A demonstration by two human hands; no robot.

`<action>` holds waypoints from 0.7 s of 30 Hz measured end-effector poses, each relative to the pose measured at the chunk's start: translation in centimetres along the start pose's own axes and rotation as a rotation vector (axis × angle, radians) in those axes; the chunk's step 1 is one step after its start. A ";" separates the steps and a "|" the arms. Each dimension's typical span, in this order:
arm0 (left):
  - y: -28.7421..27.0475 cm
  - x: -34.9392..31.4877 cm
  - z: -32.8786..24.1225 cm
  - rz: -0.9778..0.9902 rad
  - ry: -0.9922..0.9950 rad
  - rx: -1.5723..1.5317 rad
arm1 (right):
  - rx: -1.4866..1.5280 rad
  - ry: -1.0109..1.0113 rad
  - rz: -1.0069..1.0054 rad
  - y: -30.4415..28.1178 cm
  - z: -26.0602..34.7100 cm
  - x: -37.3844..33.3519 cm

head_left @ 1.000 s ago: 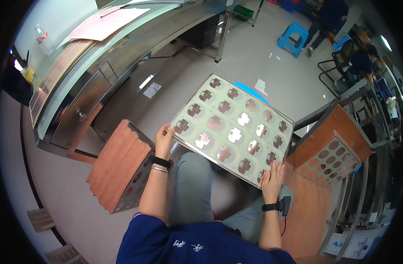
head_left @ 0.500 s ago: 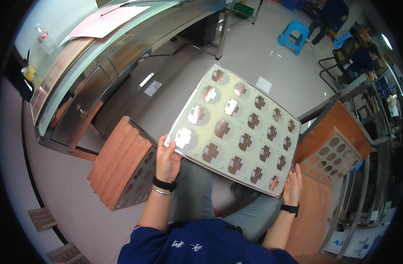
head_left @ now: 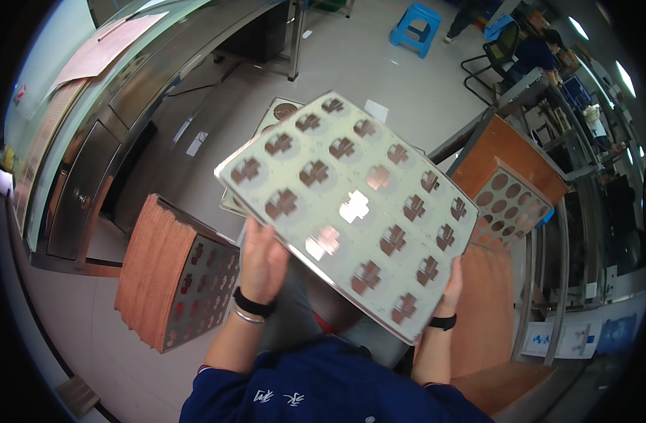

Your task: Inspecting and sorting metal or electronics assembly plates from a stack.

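Observation:
A pale green circuit board panel, square and covered in rows of copper-coloured stepped shapes on round patches, is tilted in front of me above my lap. My left hand grips its near left edge, fingers partly hidden beneath. At its right corner, my right hand holds the edge, with most fingers out of sight behind it. Part of a second panel with round copper patches shows behind the far left edge of the held one. What supports that second panel is hidden.
Left of my knees stands a thick stack of copper-edged panels. On the right, more panels lean against a brown board. A steel-framed desk runs along the left. Farther off are a blue stool and a seated person.
The held panel has turned and tilted, its left corner swinging left and up. A second panel has come into sight behind it. My view has shifted right, and both hands still grip the edges.

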State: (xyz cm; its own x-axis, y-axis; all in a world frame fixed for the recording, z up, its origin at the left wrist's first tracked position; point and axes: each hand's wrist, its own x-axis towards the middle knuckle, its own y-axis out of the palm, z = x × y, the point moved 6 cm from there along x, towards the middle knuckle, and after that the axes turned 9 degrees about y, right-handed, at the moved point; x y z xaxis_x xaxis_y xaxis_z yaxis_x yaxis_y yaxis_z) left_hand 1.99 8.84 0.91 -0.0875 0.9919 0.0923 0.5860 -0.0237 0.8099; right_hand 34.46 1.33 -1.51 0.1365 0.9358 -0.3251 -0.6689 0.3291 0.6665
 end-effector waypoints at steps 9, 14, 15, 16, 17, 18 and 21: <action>-2.8 -3.1 2.8 -0.106 -0.185 0.159 | 0.050 0.083 0.079 0.4 -6.4 -1.4; -5.8 -2.9 1.7 -0.086 -0.270 0.251 | 0.073 -0.040 -0.241 -4.3 -1.3 -0.8; -6.1 -3.0 1.7 -0.073 -0.282 0.238 | -0.040 -0.018 -0.164 -3.3 -0.9 -0.9; -6.5 -3.1 1.6 -0.083 -0.289 0.240 | -0.153 0.005 -0.086 -2.5 -0.9 -0.9; -6.6 -3.1 1.4 -0.071 -0.282 0.298 | -0.156 0.013 -0.094 -2.7 -0.8 -0.9; -6.7 -3.1 1.2 -0.058 -0.276 0.354 | -0.231 0.027 -0.112 -3.0 -0.9 -0.9; -7.3 -3.1 0.9 -0.032 -0.300 0.397 | -0.346 0.037 -0.188 -2.2 -1.3 -1.0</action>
State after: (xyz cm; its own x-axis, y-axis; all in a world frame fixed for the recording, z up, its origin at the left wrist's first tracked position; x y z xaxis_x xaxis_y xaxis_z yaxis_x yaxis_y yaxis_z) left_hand -1.35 6.06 -5.82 0.0910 0.9849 -0.1472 0.8532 -0.0009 0.5215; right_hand 34.85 -0.47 -3.54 0.2581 0.8561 -0.4478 -0.8423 0.4264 0.3297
